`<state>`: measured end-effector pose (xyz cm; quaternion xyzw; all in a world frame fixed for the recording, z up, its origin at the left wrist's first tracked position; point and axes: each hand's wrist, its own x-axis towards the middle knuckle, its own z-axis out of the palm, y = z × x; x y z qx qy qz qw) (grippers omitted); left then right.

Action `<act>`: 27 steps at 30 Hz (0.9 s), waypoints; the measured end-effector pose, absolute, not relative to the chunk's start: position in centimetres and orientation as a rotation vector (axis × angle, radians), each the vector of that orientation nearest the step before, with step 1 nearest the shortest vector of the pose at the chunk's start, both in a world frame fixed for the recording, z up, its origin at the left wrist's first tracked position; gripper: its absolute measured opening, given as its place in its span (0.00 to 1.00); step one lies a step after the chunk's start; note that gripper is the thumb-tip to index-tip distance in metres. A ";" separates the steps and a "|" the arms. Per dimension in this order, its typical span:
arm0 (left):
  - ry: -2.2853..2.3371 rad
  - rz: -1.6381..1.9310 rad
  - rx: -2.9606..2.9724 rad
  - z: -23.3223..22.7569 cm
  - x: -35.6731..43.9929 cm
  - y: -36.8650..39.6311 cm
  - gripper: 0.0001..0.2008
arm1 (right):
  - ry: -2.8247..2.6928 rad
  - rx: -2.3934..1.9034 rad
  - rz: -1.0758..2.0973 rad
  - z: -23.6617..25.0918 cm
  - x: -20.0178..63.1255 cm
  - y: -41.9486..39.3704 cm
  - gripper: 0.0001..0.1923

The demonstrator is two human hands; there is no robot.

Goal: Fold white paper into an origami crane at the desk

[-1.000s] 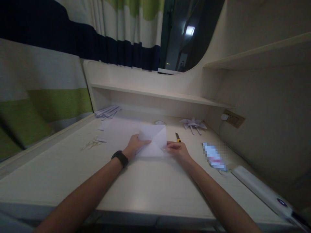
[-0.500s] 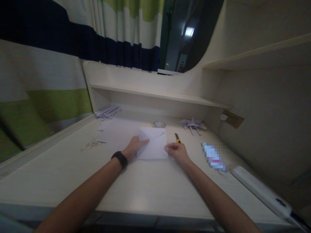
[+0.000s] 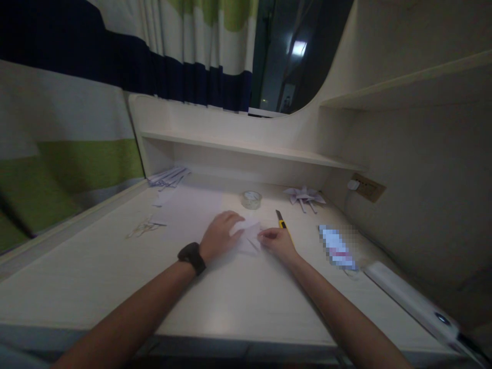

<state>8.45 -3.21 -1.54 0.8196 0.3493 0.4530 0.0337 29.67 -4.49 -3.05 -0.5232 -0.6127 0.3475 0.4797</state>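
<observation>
Low over the desk, a small sheet of white paper (image 3: 250, 231) with folded, cut-looking flaps lies between my hands. My right hand (image 3: 280, 242) pinches its right edge between thumb and fingertips. At its left side is my left hand (image 3: 222, 234), a dark band on the wrist, fingers and thumb spread apart and curved; whether the fingertips touch the paper is blurred. Just behind the paper stands a roll of clear tape (image 3: 251, 200). A yellow utility knife (image 3: 283, 224) lies beside my right hand, which partly hides it.
Folded paper pinwheels (image 3: 304, 196) sit at the back right. Rolled paper sticks (image 3: 169, 177) are piled at the back left, with rubber bands (image 3: 142, 227) nearer. A blurred-out packet (image 3: 337, 247) and a long white device (image 3: 411, 297) lie on the right. A shelf (image 3: 246, 147) spans the back.
The paper has gone from a flat square facing me to a smaller, tipped shape. My left hand has let go its grip and spread; my right hand still pinches the edge.
</observation>
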 end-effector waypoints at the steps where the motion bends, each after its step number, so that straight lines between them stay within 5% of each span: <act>1: 0.953 1.258 2.624 -1.6 8.7 -3.7 0.09 | -1.481 -1.268 0.872 -3.0 29.6 -4.6 0.09; 14: 0.816 0.962 2.814 -2.6 10.3 -4.9 0.11 | -1.138 -1.123 1.207 -3.2 28.1 -5.4 0.13; 19: 1.002 1.195 2.157 -2.3 10.2 -4.2 0.10 | -1.321 -1.211 0.781 -3.0 28.4 -5.5 0.15; 27: 0.922 1.091 1.742 -1.6 10.0 -3.6 0.09 | -1.839 -1.217 0.044 -2.4 28.3 -7.2 0.11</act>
